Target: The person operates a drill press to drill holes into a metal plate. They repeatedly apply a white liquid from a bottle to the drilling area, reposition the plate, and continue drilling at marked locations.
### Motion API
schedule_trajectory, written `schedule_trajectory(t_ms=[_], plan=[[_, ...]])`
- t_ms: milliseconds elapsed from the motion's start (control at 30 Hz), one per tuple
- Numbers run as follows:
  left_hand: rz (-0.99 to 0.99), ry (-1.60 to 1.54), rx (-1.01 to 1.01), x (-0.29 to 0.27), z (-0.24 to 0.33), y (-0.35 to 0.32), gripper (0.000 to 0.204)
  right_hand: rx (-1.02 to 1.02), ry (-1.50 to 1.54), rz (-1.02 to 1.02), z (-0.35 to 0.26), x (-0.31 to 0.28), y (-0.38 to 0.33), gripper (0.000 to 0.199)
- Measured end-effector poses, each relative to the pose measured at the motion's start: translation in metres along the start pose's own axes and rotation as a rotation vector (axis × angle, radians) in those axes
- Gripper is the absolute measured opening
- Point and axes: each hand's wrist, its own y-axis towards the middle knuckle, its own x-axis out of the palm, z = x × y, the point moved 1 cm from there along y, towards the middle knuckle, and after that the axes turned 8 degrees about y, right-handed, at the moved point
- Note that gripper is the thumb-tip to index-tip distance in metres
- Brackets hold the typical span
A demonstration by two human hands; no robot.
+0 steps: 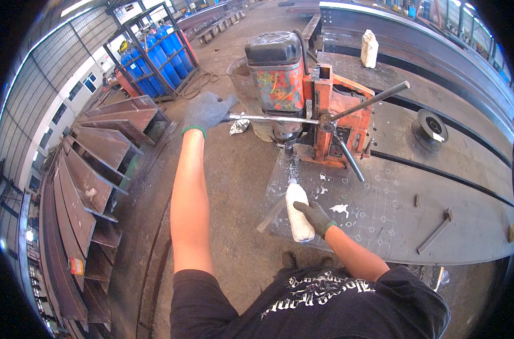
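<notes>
Steel beams (79,186) line the frame's left; now the gloved left hand (205,111), upper centre, meets a metal handle (268,118), whether clamped I can't tell; lower centre, a white bottle (297,210) sits clasped by the right hand (316,218), well apart; above stands the orange drill (322,93).

L hand (206,111): palm hidden, grip on lever (271,118) unclear. R hand (315,218) covers pt of bottle (296,220). Drill bit (289,150): tip too small to tell. Shoes (289,260) mostly behind shirt (240,313). Gas cylinders (167,48) partly hidden, count unclear.
</notes>
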Motion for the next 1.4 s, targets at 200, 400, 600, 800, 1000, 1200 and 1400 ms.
schedule_trajectory(t_ms=[200, 400, 600, 800, 1000, 1200, 1400], plan=[[0.008, -0.02, 0.003, 0.001, -0.002, 0.0, 0.07, -0.041, -0.034, -0.012, 0.004, 0.0, 0.002, 0.072], [0.006, -0.062, -0.008, -0.003, 0.002, -0.004, 0.067, -0.013, 0.034, -0.018, 0.018, -0.005, 0.012, 0.073], [-0.02, -0.054, -0.008, 0.001, -0.001, 0.001, 0.067, 0.026, -0.027, 0.01, 0.016, -0.006, 0.014, 0.075], [0.013, -0.079, -0.003, 0.008, -0.003, 0.002, 0.068, -0.002, -0.005, -0.015, 0.021, -0.007, 0.015, 0.076], [0.05, 0.016, 0.066, 0.015, -0.012, 0.008, 0.068, 0.009, -0.052, -0.029, 0.013, -0.006, 0.01, 0.076], [-0.003, -0.045, -0.003, 0.007, -0.004, 0.002, 0.068, 0.018, -0.016, 0.015, 0.007, -0.003, 0.004, 0.069], [-0.005, -0.1, -0.003, 0.012, -0.007, 0.005, 0.069, -0.039, 0.068, -0.027, 0.014, 0.0, 0.008, 0.066]])
